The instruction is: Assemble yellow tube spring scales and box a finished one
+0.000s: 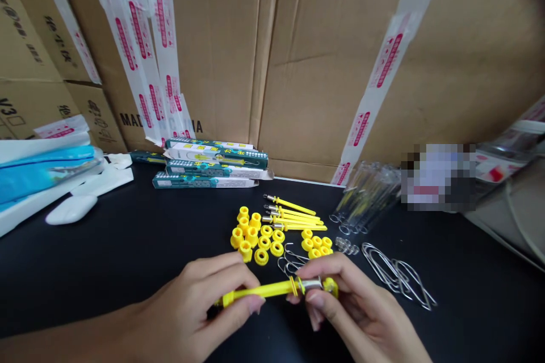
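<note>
A yellow plastic rod (272, 289) with thin rings and a shiny metal collar lies nearly level between my hands, low in the middle of the head view. My left hand (213, 295) is closed round its left end, thumb and fingers pinching it. The fingers of my right hand (344, 300) grip the metal collar and a yellow piece at the right end, partly covering them. Just beyond my hands are bent metal hooks (289, 261), yellow flanged sleeves (243, 232), yellow rings (264, 242) and smaller yellow nuts (315, 244).
Several yellow rods with metal tips (296, 215) lie farther back. Clear tubes (366, 198), small springs (347, 246) and long wire loops (398, 275) are on the right. Printed boxes (208, 167) are stacked before a cardboard wall (323, 68). A white rounded object (71, 210) rests left.
</note>
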`<state>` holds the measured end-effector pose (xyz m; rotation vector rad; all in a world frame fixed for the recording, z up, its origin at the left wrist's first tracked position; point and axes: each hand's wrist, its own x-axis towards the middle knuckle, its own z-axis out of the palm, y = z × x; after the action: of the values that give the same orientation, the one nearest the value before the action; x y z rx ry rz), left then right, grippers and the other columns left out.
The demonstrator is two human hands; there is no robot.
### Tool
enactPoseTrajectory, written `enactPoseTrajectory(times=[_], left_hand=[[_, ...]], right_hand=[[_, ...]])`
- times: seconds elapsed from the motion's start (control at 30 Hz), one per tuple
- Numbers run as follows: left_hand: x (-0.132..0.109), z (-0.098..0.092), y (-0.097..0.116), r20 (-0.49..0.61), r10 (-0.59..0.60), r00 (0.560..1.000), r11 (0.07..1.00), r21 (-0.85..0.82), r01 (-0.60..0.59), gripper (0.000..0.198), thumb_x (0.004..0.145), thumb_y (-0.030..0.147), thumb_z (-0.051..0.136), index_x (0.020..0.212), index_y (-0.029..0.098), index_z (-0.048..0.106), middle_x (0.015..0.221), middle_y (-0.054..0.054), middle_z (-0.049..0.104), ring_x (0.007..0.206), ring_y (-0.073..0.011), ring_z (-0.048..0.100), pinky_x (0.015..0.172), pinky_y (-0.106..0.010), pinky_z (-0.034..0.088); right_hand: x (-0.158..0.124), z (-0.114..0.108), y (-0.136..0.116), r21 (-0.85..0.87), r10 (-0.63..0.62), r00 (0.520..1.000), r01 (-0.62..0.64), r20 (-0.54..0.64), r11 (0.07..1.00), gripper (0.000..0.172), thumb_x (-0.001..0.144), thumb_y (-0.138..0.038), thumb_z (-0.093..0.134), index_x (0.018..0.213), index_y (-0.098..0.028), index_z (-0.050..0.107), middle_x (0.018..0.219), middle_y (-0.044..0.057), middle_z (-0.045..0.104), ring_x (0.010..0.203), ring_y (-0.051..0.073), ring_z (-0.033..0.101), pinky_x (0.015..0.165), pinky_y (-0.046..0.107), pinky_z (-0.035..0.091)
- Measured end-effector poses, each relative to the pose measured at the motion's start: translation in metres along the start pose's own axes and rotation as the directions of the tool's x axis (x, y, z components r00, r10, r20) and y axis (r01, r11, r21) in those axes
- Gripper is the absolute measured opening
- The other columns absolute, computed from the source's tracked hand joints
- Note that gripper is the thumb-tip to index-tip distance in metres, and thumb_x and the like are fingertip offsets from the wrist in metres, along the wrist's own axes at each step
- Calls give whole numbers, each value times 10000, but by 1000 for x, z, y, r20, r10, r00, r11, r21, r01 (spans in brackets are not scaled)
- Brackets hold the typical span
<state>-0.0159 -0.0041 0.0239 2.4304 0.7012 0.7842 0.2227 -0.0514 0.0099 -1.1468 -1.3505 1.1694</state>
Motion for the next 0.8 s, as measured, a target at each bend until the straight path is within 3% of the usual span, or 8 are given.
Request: enactPoseTrajectory(times=[0.13, 0.23, 0.33, 0.53, 0.67, 0.8], left_hand=[[-1, 1, -1, -39, 20, 999, 999, 44, -18, 168, 1009, 105, 559, 892, 187, 648, 737, 48, 650, 596, -73, 590, 575, -157, 419], [-2, 2, -2, -29, 34, 999, 997, 71, -32, 155, 1015, 121, 570, 903, 193, 651, 757, 45, 683, 608, -79, 614, 593, -163, 430], [-3, 2, -1, -6, 28, 1000, 997, 67, -28, 145, 1020, 133, 568, 932, 197, 663, 776, 35, 711, 644, -93, 654, 621, -170, 447], [0, -1, 1, 22, 20, 1000, 999, 50, -22, 146, 1005, 123, 561, 931, 190, 667, 779, 9, 727, 642, -111, 670, 621, -181, 460], [-1, -1, 1, 34, -26, 999, 1000, 19, 25, 172, 1019, 147, 532, 919, 190, 665, 779, 0, 725, 646, -120, 667, 621, -190, 464], [-1, -2, 0, 46, -57, 997, 998, -3, 57, 178, 1023, 168, 530, 909, 190, 665, 761, 2, 708, 626, -119, 649, 603, -195, 451]], right_hand=[[3, -8, 4, -125, -38, 996, 48, 81, 991, 266, 950, -536, 692, 1080, -314, 758, 856, 11, 774, 669, 153, 669, 629, 218, 548], [3, -11, 8, -250, -37, 997, 54, 74, 967, 260, 887, -526, 762, 984, -285, 766, 780, 6, 737, 673, 170, 661, 613, 227, 531], [3, -12, 10, -329, -33, 998, 50, 59, 943, 270, 914, -535, 723, 915, -268, 765, 752, 11, 731, 661, 174, 657, 589, 231, 511], [2, -9, -4, -205, -40, 995, 59, 94, 977, 294, 993, -532, 621, 986, -283, 778, 830, 47, 793, 787, 219, 739, 731, 273, 577], [1, -9, -8, -184, -96, 993, 108, 75, 977, 311, 1021, -530, 573, 1018, -320, 803, 790, 36, 786, 723, 205, 715, 716, 274, 576], [2, -10, -1, -223, -81, 995, 93, 61, 970, 261, 904, -553, 738, 958, -312, 825, 803, 47, 791, 731, 221, 722, 664, 271, 569]])
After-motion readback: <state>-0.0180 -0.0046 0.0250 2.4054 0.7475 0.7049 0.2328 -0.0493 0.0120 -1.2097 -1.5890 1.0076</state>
